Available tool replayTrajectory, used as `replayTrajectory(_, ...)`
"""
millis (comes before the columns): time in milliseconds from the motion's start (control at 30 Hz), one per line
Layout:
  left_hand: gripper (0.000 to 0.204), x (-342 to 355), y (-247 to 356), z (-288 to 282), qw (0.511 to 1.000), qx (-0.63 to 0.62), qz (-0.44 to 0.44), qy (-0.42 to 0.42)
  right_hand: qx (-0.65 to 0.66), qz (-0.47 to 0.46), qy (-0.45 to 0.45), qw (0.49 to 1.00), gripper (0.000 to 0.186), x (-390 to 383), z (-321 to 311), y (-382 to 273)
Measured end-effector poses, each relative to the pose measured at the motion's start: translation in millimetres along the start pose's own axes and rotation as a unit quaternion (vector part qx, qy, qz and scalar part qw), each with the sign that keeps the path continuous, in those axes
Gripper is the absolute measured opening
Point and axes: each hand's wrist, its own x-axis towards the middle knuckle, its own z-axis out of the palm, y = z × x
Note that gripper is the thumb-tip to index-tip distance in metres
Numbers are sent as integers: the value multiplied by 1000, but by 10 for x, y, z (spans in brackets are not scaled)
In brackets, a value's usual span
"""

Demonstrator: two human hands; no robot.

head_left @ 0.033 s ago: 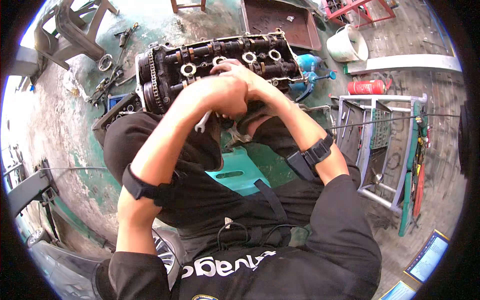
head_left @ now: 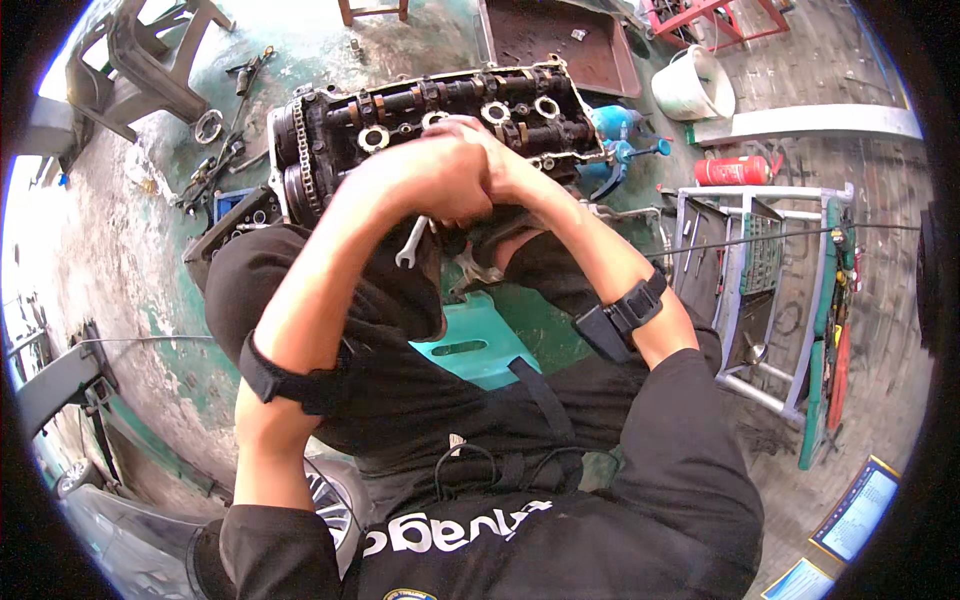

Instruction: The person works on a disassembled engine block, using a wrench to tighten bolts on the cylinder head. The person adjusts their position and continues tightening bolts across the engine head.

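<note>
A dark, oily engine cylinder head [head_left: 350, 120], with a chain at its left end, lies in front of me. My left hand [head_left: 450, 175] is closed at its near edge, overlapping my right hand, with a silver open-ended wrench [head_left: 409, 248] sticking out below its fingers. Behind it, my right hand [head_left: 475, 140] has curled fingers over the head's near middle; what they grip is hidden by my left hand.
A teal stool [head_left: 480, 355] is between my legs. Around the head are grey plastic stools [head_left: 150, 60], a brown tray [head_left: 545, 40], a white bucket [head_left: 690, 85], a blue jack [head_left: 630, 150], a red extinguisher [head_left: 730, 170] and a tool cart [head_left: 790, 250].
My left hand and forearm have shifted slightly up and left, and the wrench end shows a little further right. The cylinder head sits marginally further left in the picture.
</note>
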Motion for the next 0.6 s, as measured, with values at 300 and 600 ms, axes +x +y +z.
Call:
replayTrajectory(300, 25, 297, -373, 241, 974, 74, -71, 203, -151, 295, 190, 924, 35, -545, 224, -592)
replayTrajectory(600, 16, 281, -341, 274, 965, 94, -72, 232, -277, 230, 148, 921, 18, -701, -331, -375)
